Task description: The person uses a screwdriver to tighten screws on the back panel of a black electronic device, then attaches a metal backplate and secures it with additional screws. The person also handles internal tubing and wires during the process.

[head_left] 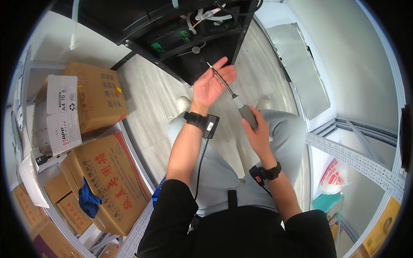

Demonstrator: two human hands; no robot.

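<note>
Screwdriver 1 o'clock of centre, tip toward 11; right hand grips handle, presumably for control; left hand open beside shaft, maybe steadying; black cabinet at 11.

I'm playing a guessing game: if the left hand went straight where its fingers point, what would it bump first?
Probably the black cabinet: the left hand's fingers point up and slightly right, toward its lower part. How far away it is, I can't tell.
</note>
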